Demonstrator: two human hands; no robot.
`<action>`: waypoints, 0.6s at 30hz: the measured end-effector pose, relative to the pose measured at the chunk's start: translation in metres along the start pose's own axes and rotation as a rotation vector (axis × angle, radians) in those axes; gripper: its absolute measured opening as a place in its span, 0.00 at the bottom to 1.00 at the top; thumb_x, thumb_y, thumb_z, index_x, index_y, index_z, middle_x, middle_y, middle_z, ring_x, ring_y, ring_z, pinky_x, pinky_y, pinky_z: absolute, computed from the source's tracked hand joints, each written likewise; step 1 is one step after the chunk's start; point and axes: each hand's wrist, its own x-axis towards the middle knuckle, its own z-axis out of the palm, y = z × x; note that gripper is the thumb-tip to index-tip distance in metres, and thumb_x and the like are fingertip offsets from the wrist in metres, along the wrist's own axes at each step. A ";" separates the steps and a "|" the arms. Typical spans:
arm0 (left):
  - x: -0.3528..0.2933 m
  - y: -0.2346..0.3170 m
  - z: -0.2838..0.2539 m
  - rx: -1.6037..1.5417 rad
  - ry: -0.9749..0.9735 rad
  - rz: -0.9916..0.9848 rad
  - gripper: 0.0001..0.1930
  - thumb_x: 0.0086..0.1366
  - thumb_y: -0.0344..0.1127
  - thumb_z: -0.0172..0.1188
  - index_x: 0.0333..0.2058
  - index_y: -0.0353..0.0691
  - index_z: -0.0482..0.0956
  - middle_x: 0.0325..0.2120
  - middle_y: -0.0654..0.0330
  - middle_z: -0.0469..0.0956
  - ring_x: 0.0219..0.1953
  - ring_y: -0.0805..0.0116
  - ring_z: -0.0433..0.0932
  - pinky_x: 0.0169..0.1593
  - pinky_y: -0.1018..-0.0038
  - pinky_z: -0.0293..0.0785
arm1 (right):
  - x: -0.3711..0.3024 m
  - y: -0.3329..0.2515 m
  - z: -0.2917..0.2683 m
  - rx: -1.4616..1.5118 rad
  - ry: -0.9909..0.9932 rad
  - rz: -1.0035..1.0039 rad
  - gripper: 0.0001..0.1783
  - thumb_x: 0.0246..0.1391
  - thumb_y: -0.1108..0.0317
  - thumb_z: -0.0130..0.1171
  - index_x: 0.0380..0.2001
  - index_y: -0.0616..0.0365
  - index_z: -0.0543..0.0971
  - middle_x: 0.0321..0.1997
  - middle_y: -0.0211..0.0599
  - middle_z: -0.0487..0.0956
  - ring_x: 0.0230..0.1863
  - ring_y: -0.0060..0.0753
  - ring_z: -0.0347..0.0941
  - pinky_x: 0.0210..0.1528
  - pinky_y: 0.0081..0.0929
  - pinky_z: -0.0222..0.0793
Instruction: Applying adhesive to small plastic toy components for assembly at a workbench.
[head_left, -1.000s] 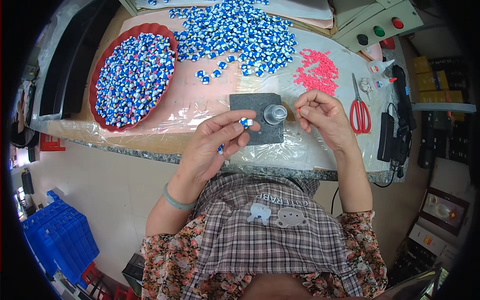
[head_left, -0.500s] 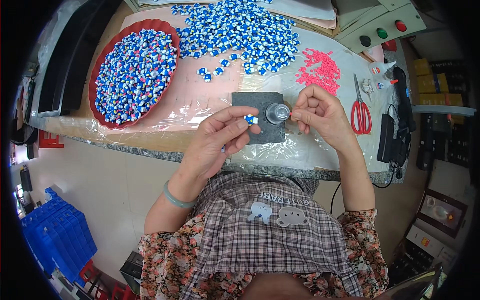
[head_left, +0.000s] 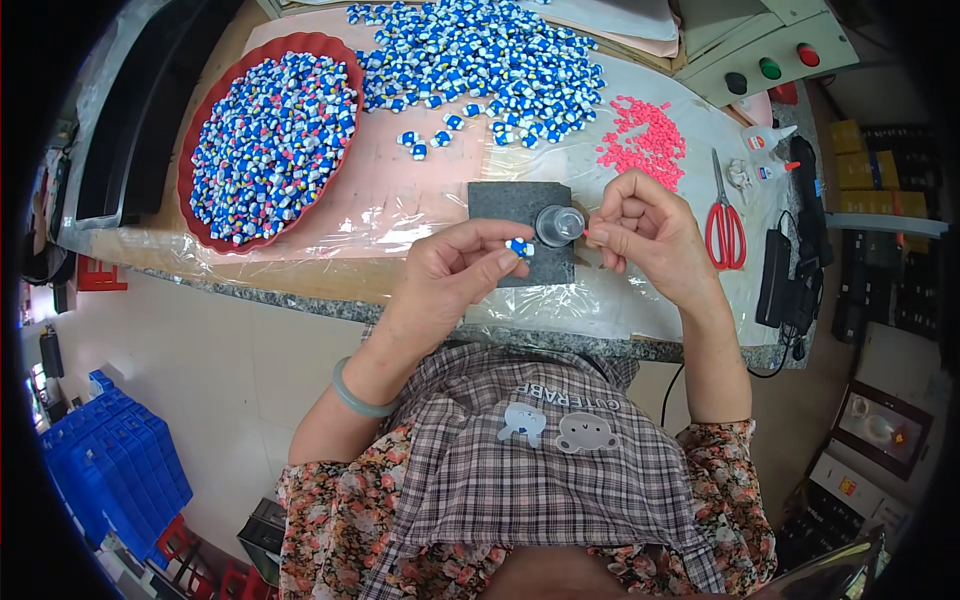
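I take the dark grey block (head_left: pixel 490 205) as centre of the clock. At its seven o'clock side, the left hand (head_left: pixel 455 262) pinches one small blue-and-white figure (head_left: pixel 519 247) between thumb and finger, perhaps at the tips so that most of it stays uncovered. At three o'clock, the right hand (head_left: pixel 645 235) grasps a tiny pink piece (head_left: pixel 587 233) by its fingertips, probably because it is so small. The clear container (head_left: pixel 560 226) stands between them on the block, conveniently near both. Pink pieces (head_left: pixel 640 150) lie at two o'clock, seemingly for easy reach; the blue-and-white heap (head_left: pixel 490 65) spreads at twelve, the filled red bowl (head_left: pixel 290 42) at ten.
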 end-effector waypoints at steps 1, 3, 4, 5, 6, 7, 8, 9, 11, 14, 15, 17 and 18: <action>-0.001 0.002 0.002 0.001 0.000 0.000 0.14 0.66 0.32 0.58 0.50 0.37 0.77 0.30 0.63 0.80 0.19 0.87 0.58 0.21 0.87 0.51 | -0.002 -0.001 0.002 0.001 0.000 0.000 0.09 0.55 0.77 0.60 0.32 0.57 0.69 0.27 0.30 0.78 0.23 0.14 0.71 0.23 0.12 0.65; -0.003 0.005 0.008 0.041 -0.014 0.028 0.13 0.66 0.29 0.57 0.49 0.37 0.78 0.31 0.65 0.78 0.29 0.83 0.70 0.32 0.84 0.65 | -0.007 -0.004 0.006 0.068 -0.013 -0.025 0.09 0.56 0.77 0.60 0.33 0.58 0.68 0.28 0.33 0.78 0.24 0.15 0.72 0.24 0.12 0.66; -0.002 0.005 0.011 0.042 -0.016 0.027 0.13 0.66 0.29 0.57 0.49 0.37 0.78 0.31 0.65 0.78 0.29 0.83 0.70 0.32 0.84 0.65 | -0.009 -0.003 0.009 0.069 -0.010 -0.025 0.09 0.56 0.77 0.60 0.33 0.58 0.68 0.28 0.33 0.78 0.24 0.15 0.72 0.24 0.12 0.66; -0.001 0.005 0.013 0.080 -0.015 0.078 0.12 0.66 0.28 0.57 0.48 0.36 0.78 0.30 0.65 0.76 0.29 0.82 0.70 0.32 0.83 0.66 | -0.011 -0.003 0.013 0.108 -0.017 -0.037 0.09 0.55 0.77 0.60 0.33 0.58 0.68 0.28 0.34 0.78 0.24 0.16 0.72 0.24 0.13 0.67; -0.001 0.005 0.015 0.120 -0.012 0.129 0.11 0.66 0.27 0.57 0.47 0.35 0.79 0.29 0.66 0.75 0.30 0.80 0.70 0.33 0.81 0.67 | -0.012 -0.003 0.017 0.149 -0.026 -0.049 0.09 0.55 0.78 0.60 0.33 0.59 0.68 0.29 0.35 0.78 0.24 0.16 0.72 0.24 0.13 0.67; -0.001 0.002 0.015 0.121 -0.012 0.128 0.11 0.66 0.27 0.57 0.47 0.35 0.79 0.29 0.66 0.75 0.30 0.80 0.70 0.33 0.81 0.67 | -0.014 -0.004 0.019 0.154 -0.036 -0.050 0.09 0.55 0.79 0.59 0.33 0.59 0.68 0.29 0.35 0.78 0.25 0.17 0.72 0.25 0.14 0.68; 0.001 -0.002 0.015 0.196 -0.007 0.192 0.11 0.65 0.27 0.57 0.46 0.35 0.79 0.28 0.65 0.74 0.30 0.79 0.70 0.33 0.81 0.67 | -0.015 -0.004 0.023 0.155 -0.035 -0.051 0.09 0.55 0.79 0.59 0.33 0.59 0.68 0.29 0.35 0.78 0.25 0.17 0.72 0.25 0.14 0.68; 0.002 -0.004 0.015 0.270 -0.003 0.255 0.11 0.65 0.27 0.58 0.45 0.35 0.79 0.27 0.65 0.73 0.30 0.78 0.71 0.32 0.80 0.66 | -0.016 -0.003 0.026 0.152 -0.026 -0.067 0.09 0.56 0.78 0.59 0.33 0.59 0.69 0.28 0.31 0.77 0.24 0.15 0.72 0.25 0.13 0.67; 0.000 -0.001 0.017 0.335 0.002 0.267 0.11 0.64 0.26 0.58 0.45 0.36 0.79 0.27 0.63 0.73 0.29 0.77 0.71 0.32 0.79 0.66 | -0.016 -0.001 0.030 0.148 -0.016 -0.084 0.08 0.56 0.78 0.59 0.33 0.59 0.69 0.26 0.28 0.76 0.24 0.13 0.71 0.25 0.12 0.66; -0.001 0.002 0.019 0.432 0.018 0.306 0.11 0.63 0.26 0.59 0.44 0.36 0.80 0.26 0.61 0.74 0.28 0.75 0.71 0.30 0.77 0.66 | -0.015 0.000 0.033 0.114 -0.008 -0.056 0.08 0.55 0.77 0.60 0.32 0.59 0.69 0.25 0.26 0.75 0.24 0.13 0.71 0.25 0.12 0.66; -0.001 0.002 0.020 0.464 0.023 0.334 0.11 0.62 0.26 0.59 0.44 0.36 0.80 0.26 0.60 0.74 0.27 0.74 0.71 0.30 0.77 0.66 | -0.015 0.001 0.033 0.097 -0.007 -0.050 0.08 0.55 0.77 0.60 0.32 0.59 0.69 0.25 0.26 0.75 0.24 0.13 0.71 0.25 0.13 0.65; -0.002 0.004 0.021 0.496 0.026 0.348 0.11 0.62 0.25 0.59 0.44 0.36 0.80 0.26 0.59 0.75 0.26 0.72 0.72 0.29 0.76 0.67 | -0.015 0.001 0.033 0.080 -0.007 -0.045 0.09 0.55 0.77 0.60 0.31 0.58 0.69 0.25 0.26 0.75 0.24 0.13 0.71 0.24 0.13 0.65; -0.002 0.005 0.022 0.529 0.031 0.360 0.11 0.61 0.25 0.59 0.43 0.36 0.80 0.26 0.58 0.75 0.25 0.70 0.73 0.29 0.75 0.68 | -0.015 0.002 0.034 0.073 -0.004 -0.044 0.09 0.54 0.77 0.61 0.31 0.59 0.69 0.24 0.26 0.74 0.24 0.13 0.71 0.24 0.13 0.65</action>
